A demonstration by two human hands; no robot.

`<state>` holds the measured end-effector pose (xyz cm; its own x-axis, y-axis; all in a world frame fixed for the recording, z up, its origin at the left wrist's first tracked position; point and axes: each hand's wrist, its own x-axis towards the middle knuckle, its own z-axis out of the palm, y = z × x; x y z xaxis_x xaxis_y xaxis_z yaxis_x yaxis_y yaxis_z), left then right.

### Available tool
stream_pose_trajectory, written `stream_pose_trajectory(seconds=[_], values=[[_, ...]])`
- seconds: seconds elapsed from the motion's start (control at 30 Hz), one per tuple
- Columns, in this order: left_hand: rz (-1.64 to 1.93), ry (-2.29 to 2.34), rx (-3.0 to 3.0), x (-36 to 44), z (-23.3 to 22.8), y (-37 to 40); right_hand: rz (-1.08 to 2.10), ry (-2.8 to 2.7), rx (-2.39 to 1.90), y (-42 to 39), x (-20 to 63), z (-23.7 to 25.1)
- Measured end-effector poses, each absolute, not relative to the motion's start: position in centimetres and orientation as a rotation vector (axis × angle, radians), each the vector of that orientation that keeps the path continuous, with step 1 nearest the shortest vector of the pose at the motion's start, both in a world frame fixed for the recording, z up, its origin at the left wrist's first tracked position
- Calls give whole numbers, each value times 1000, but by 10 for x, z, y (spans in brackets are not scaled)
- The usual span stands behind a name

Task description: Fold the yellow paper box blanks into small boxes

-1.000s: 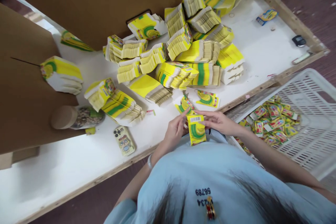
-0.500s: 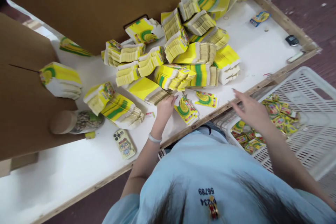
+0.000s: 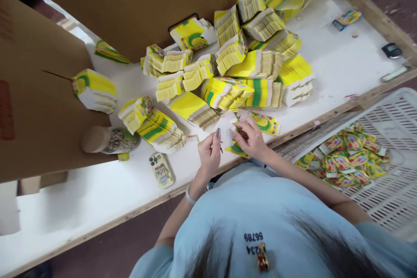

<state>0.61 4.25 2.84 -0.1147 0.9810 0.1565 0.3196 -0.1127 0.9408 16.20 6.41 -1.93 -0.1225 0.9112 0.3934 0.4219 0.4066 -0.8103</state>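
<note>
My left hand (image 3: 209,153) is closed in a fist-like pinch, thumb on top, just above the table's front part. Thin dark bits show beside its fingers, too small to name. My right hand (image 3: 251,138) is close by on the right, its fingers bent together over a small flat yellow-and-green carton (image 3: 236,149) that it partly covers. Something pale shows at its fingertips, but I cannot make out what. Another flat yellow carton (image 3: 265,123) lies just behind the right hand. Beyond both hands are stacked bundles of flat yellow cartons (image 3: 224,94).
A white plastic basket (image 3: 402,139) with small filled yellow packs (image 3: 353,154) stands at the right, below the table edge. On the left are a phone (image 3: 162,170), a jar (image 3: 120,140) and large cardboard boxes (image 3: 42,108). A blue-yellow box (image 3: 347,18) lies far right.
My right hand has come from above the basket to the cartons beside my left hand, its fingers now bent. My left hand has drawn back toward me and closed. The view has shifted.
</note>
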Motion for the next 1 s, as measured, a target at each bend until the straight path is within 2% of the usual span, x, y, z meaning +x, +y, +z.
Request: stream_pose_trajectory(seconds=[0.27, 0.47, 0.6, 0.77, 1.0], values=[[1336, 1433, 1531, 12, 15, 41, 854, -1645, -1242, 47, 165, -14], [984, 1033, 1505, 22, -7, 24, 740, -1533, -1130, 45, 163, 1], [1004, 917, 1326, 28, -17, 19, 809, -1511, -1215, 42, 162, 10], [945, 978, 1309, 17, -19, 22, 1158, -1449, -1278, 38, 172, 15], [920, 1182, 1131, 17, -17, 11, 1213, -1187, -1379, 24, 172, 2]])
